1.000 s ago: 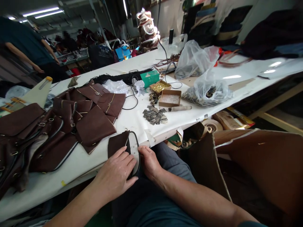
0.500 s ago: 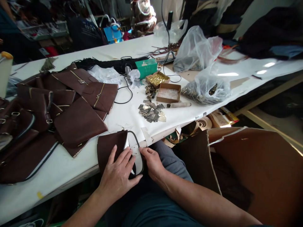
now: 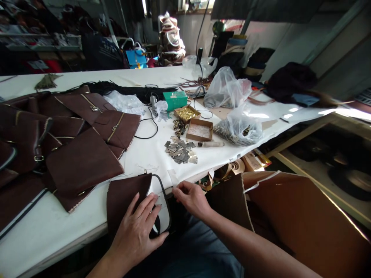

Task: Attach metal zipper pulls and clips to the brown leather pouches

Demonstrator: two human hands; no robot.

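A dark brown leather bag piece (image 3: 124, 195) lies over the table's front edge, its rounded end showing a white lining (image 3: 164, 210) edged with black piping. On it rests my left hand (image 3: 137, 226), fingers spread and flat, the thumb near the lower edge. Just right of the piping, my right hand (image 3: 193, 199) is closed in a pinch, apart from the piece. Whatever may be between those fingertips is too small to make out. A pale strip (image 3: 173, 177) on the table edge is close to the right fingertips.
Brown leather bag pieces (image 3: 84, 162) pile up on the left. Beyond my hands are loose metal plates (image 3: 181, 150), a box of gold-coloured bits (image 3: 187, 113), a cardboard tray (image 3: 199, 130), a green box (image 3: 174, 99) and plastic bags (image 3: 227, 90). A large open carton (image 3: 298, 208) stands at right.
My right hand has come off the black piping and moved slightly right, still pinched. My left hand stays flat on the leather piece. The head view has tilted upward.
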